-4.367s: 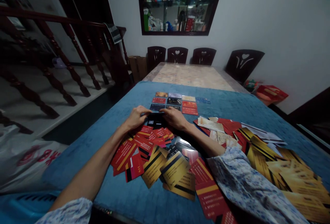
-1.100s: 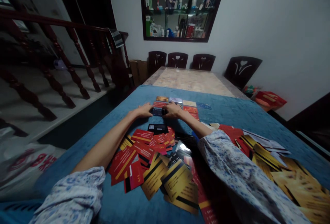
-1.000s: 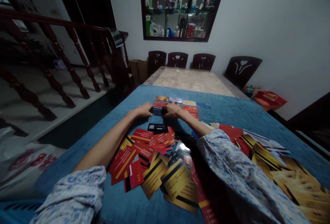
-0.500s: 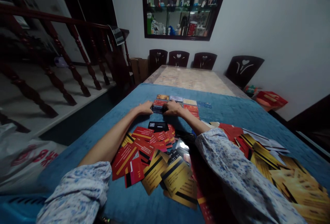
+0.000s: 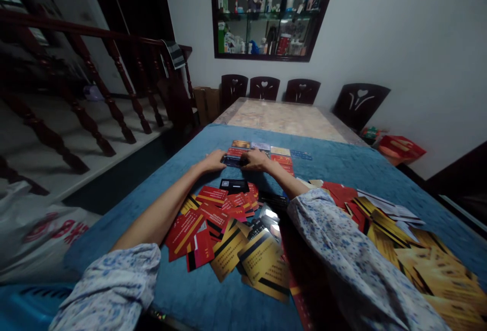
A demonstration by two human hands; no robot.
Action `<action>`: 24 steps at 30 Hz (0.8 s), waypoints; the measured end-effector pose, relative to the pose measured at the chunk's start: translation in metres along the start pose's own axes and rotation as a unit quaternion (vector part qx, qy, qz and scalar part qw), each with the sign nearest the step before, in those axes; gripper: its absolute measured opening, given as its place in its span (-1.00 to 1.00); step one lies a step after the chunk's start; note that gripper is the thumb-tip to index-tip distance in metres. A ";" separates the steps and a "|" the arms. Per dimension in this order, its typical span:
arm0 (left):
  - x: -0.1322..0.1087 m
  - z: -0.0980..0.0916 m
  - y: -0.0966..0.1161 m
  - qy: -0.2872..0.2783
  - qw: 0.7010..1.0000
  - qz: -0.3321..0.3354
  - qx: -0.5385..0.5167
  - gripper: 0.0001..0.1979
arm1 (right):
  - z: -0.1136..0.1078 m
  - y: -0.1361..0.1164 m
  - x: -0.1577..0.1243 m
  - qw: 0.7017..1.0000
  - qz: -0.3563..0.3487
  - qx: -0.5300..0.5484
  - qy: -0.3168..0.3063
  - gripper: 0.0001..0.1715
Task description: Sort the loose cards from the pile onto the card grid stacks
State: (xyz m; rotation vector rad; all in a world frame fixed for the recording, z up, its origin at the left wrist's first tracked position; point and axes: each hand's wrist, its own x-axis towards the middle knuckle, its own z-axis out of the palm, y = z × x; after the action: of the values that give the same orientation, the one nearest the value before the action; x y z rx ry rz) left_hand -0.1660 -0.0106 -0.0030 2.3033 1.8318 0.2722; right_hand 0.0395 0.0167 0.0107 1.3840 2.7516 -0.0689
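Rows of cards (image 5: 281, 160) on a cloth (image 5: 331, 161), loose cards (image 5: 264, 260) before them, card pile (image 5: 437, 265) right; cloth over near half of table (image 5: 281, 112), chairs (image 5: 254, 90) behind, cabinet (image 5: 266, 58) above, railing (image 5: 114, 37) left

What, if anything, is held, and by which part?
Left hand and right hand are at opposite ends of a dark card; whether it's held cannot be told.

The bare left hand (image 5: 213, 162) and bare right hand (image 5: 256, 160) have moved forward to flank the dark navy rectangular card (image 5: 231, 161); the blue-and-white floral right sleeve (image 5: 342, 250) now hides more red-and-gold rectangular cards (image 5: 300, 296).
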 end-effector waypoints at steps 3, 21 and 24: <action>-0.007 -0.001 -0.004 0.009 1.000 -0.004 -0.006 -0.46 | 0.001 0.002 0.000 1.000 -0.007 -0.001 0.003 -0.47; -0.109 -0.021 -0.031 -0.040 0.989 0.085 -0.116 -0.60 | 0.004 -0.030 -0.040 0.974 -0.193 0.059 0.105 -0.63; -0.113 -0.023 -0.028 -0.060 0.989 0.093 -0.096 -0.59 | 0.009 -0.039 -0.045 0.964 -0.225 0.076 0.118 -0.64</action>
State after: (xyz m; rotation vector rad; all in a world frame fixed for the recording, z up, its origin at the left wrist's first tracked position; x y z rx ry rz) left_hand -0.2230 -0.1143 0.0089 2.3027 1.4673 0.3134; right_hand 0.0354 -0.0429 0.0059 0.8058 3.2702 -0.1462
